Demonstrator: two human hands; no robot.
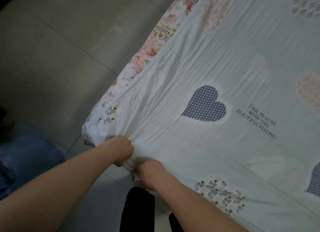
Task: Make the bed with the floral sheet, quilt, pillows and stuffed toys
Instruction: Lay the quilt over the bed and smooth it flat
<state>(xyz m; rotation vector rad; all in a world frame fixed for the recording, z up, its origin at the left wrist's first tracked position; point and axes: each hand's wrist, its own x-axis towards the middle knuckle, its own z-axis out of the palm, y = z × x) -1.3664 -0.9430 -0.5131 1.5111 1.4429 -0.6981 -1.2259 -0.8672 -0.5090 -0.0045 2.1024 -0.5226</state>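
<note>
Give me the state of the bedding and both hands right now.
Heart-print quilt: spread flat, wrinkled, bunched at the near corner.
Floral sheet: beneath the quilt, a strip showing along the edge.
Left hand: grips the quilt's corner.
Right hand: grips the quilt edge beside it.

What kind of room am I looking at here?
Probably a bedroom: a heart-print quilt lies spread flat over a floral sheet, with tiled floor alongside.

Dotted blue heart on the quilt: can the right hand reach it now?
Probably yes. Nothing lies on the quilt between the right hand and the dotted blue heart. But that hand grips the quilt's edge beside the left hand, so it must let go first.
</note>
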